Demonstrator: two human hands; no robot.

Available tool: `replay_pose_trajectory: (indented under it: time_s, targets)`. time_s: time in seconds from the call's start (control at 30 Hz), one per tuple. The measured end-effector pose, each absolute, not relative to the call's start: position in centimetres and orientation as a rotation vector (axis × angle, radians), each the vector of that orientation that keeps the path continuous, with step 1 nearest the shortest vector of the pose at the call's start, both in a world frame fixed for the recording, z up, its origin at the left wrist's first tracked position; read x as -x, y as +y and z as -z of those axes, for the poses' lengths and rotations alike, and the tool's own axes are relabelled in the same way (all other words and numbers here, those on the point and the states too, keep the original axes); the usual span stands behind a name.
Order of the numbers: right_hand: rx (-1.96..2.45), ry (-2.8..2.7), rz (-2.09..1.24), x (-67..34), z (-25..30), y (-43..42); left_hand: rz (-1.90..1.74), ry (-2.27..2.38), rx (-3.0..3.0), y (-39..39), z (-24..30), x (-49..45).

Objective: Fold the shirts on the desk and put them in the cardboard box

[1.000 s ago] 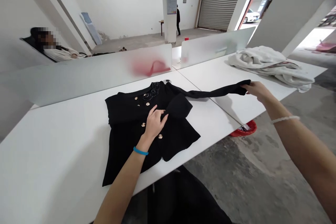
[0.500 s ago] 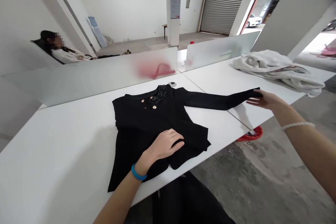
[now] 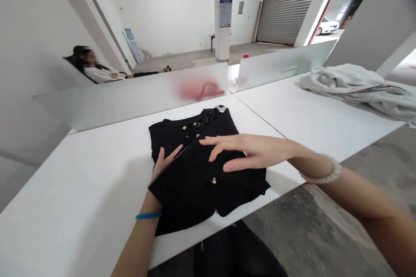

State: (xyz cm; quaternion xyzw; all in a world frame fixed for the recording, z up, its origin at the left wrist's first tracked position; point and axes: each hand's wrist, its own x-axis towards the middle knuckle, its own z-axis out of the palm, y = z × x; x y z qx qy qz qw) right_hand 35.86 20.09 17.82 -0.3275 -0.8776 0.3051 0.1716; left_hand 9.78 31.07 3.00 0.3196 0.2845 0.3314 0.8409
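A black top (image 3: 195,181) with gold buttons lies folded on the white table (image 3: 81,190), its flower-trimmed collar toward the divider. My left hand (image 3: 164,161) is at the garment's left side, partly under a raised flap of the black cloth, and its visible fingers are stretched and apart. My right hand (image 3: 243,152) hovers flat over the middle of the top, fingers extended and pointing left, nothing held. The long sleeve no longer shows stretched out to the right; it lies across the body under my right hand.
A heap of white cloth (image 3: 357,84) lies on the adjoining table at the right. Frosted dividers (image 3: 136,95) run along the back edge, with something pink (image 3: 201,90) behind them. A person (image 3: 100,71) reclines at the far left. The table's front edge is close to me.
My right hand brought the outstretched sleeve in from the right and laid it across the top. My left hand moved to the garment's left side and lifted a flap over.
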Motion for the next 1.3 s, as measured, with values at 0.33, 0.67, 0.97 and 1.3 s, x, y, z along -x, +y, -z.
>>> replay_pose_trajectory:
  time_s: [0.33, 0.67, 0.97, 1.3]
  targets:
    - [1.578, -2.234, -0.269, -38.5, -6.1, 30.4, -0.423, 1.008, -1.587, 30.2, -4.0, -4.8]
    - [1.984, -2.195, -0.026, -37.5, 0.0, 34.0, -0.056, 1.158, -1.800, 30.4, -3.8, -2.6]
    - [1.934, -2.114, 0.038, -38.3, 2.8, 34.4, -0.254, 1.449, -1.864, 30.5, -2.4, -4.2]
    - [1.829, -2.196, 0.002, -40.0, 2.7, 30.0, -0.564, 1.828, -2.436, 24.4, 0.8, -4.3]
